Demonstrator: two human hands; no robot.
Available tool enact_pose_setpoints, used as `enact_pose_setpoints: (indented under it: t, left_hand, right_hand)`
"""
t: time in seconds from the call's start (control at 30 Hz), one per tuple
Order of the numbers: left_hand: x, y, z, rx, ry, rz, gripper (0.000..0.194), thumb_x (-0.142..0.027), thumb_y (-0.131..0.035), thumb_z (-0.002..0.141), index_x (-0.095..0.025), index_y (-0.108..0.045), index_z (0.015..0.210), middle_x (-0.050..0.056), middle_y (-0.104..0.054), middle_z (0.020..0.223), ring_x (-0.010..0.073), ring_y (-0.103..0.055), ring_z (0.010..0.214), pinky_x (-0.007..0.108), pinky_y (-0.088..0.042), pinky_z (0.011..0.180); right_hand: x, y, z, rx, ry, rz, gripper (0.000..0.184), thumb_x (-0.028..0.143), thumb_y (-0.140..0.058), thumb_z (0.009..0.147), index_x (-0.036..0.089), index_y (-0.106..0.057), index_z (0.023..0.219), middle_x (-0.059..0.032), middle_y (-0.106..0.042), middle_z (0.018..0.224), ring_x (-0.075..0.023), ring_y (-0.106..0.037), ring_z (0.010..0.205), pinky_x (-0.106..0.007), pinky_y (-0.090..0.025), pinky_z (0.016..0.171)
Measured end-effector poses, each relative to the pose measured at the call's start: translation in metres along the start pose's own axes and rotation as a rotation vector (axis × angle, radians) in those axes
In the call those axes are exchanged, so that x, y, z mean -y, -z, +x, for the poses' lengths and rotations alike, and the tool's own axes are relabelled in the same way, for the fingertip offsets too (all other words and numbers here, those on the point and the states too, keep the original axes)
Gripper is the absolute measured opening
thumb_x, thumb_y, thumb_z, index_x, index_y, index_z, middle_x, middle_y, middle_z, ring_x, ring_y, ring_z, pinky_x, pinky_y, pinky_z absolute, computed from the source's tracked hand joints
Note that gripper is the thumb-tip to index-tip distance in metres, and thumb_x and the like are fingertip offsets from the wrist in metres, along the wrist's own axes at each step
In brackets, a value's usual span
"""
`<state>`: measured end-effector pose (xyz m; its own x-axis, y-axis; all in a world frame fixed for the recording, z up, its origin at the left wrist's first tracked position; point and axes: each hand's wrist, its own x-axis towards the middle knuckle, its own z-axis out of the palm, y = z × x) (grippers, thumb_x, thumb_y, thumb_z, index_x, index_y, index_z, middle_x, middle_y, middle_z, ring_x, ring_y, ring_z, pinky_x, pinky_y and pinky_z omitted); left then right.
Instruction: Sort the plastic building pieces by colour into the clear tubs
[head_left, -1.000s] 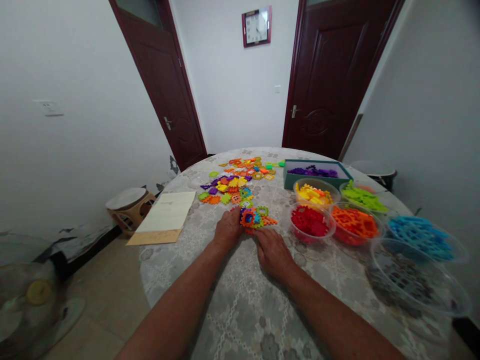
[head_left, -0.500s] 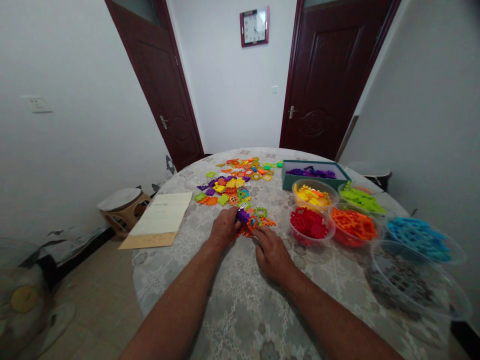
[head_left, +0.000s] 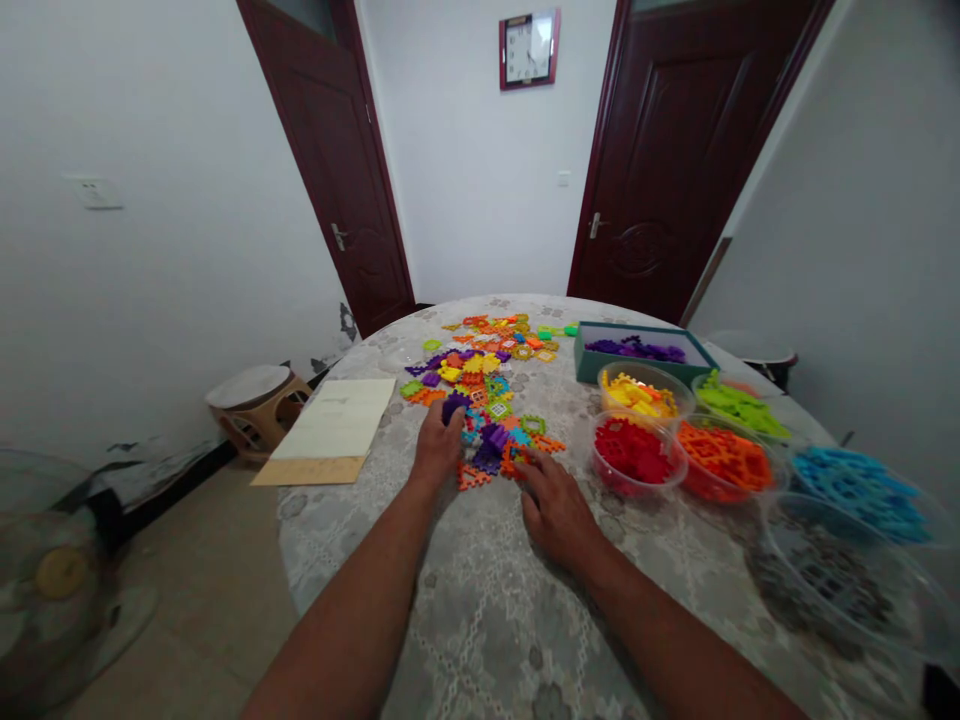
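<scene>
My left hand is closed on a purple interlocking plastic piece, held upright between thumb and fingers just above the tabletop. My right hand lies low over the table, fingers stretched forward and thumb apart. Its fingertips touch an orange interlocking piece at the near edge of a small mixed heap. Between the hands lie another purple piece, a flat orange piece and some blue and pink ones. A green square frame piece rests just beyond my right fingers.
More mixed pieces spread toward the far side. On the right stand clear tubs of red, orange, yellow, green, blue and grey pieces, plus a green box. Papers lie left.
My left hand has drawn a little left from the heap with the purple piece, leaving the pieces between the hands more exposed. My right hand stays near the orange piece. The view shifted slightly.
</scene>
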<state>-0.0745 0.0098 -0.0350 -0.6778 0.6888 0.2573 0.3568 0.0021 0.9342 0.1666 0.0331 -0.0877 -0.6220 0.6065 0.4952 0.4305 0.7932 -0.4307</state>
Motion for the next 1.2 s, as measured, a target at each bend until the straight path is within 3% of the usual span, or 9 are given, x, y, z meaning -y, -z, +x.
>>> enact_pose_setpoints:
  t: [0.13, 0.37, 0.5, 0.7, 0.97, 1.2]
  left_hand:
    - [-0.007, 0.002, 0.003, -0.051, 0.183, -0.284, 0.028, -0.043, -0.069, 0.089, -0.023, -0.064, 0.109, 0.003, -0.069, 0.091, 0.0175, -0.067, 0.076, 0.022, -0.048, 0.053]
    - [-0.023, 0.004, -0.017, -0.016, 0.423, -0.72, 0.037, -0.04, -0.082, 0.078, -0.02, -0.059, 0.098, -0.002, -0.066, 0.078, 0.0124, -0.061, 0.057, 0.02, -0.043, 0.045]
    - [-0.03, 0.002, -0.035, 0.023, 0.513, -0.837, 0.033, -0.033, -0.083, 0.08, -0.018, -0.059, 0.096, -0.001, -0.067, 0.074, 0.0131, -0.061, 0.054, 0.02, -0.043, 0.043]
    - [-0.042, -0.004, -0.046, 0.068, 0.639, -1.007, 0.017, -0.021, -0.075, 0.088, -0.017, -0.062, 0.098, 0.004, -0.072, 0.079, 0.0161, -0.069, 0.06, 0.021, -0.049, 0.044]
    - [-0.047, -0.01, -0.055, 0.133, 0.657, -1.007, 0.011, -0.019, -0.07, 0.093, -0.017, -0.063, 0.101, 0.004, -0.074, 0.081, 0.0147, -0.07, 0.061, 0.021, -0.054, 0.046]
    - [-0.043, -0.016, -0.057, 0.18, 0.623, -0.901, 0.015, -0.022, -0.072, 0.092, -0.018, -0.064, 0.104, 0.003, -0.073, 0.084, 0.0161, -0.07, 0.061, 0.025, -0.057, 0.046]
  right_hand:
    - [0.0, 0.0, -0.001, -0.018, 0.009, 0.002, 0.044, 0.01, -0.054, 0.094, 0.019, -0.066, 0.135, -0.0183, -0.054, 0.155, -0.0317, -0.053, 0.143, -0.054, -0.048, 0.118]
    - [0.003, 0.005, -0.001, -0.024, -0.012, 0.043, 0.026, 0.01, -0.055, 0.094, 0.019, -0.069, 0.113, -0.0176, -0.054, 0.153, -0.0307, -0.054, 0.142, -0.053, -0.048, 0.118]
    - [0.002, 0.009, -0.001, 0.004, -0.009, 0.081, 0.014, 0.012, -0.057, 0.094, 0.02, -0.067, 0.1, -0.0172, -0.062, 0.142, -0.0309, -0.059, 0.133, -0.054, -0.05, 0.115]
    - [-0.001, 0.01, 0.0, -0.051, -0.014, 0.165, 0.012, 0.017, -0.058, 0.096, 0.021, -0.066, 0.104, -0.0174, -0.061, 0.142, -0.0302, -0.059, 0.133, -0.053, -0.05, 0.115]
    - [0.01, 0.024, 0.004, -0.108, -0.013, 0.244, 0.013, 0.018, -0.063, 0.095, 0.022, -0.065, 0.107, -0.0149, -0.064, 0.136, -0.0276, -0.062, 0.13, -0.048, -0.052, 0.112]
    - [0.013, 0.028, 0.008, -0.177, 0.068, 0.298, 0.032, 0.024, -0.069, 0.094, 0.024, -0.063, 0.126, -0.0125, -0.068, 0.126, -0.0257, -0.064, 0.122, -0.045, -0.056, 0.106]
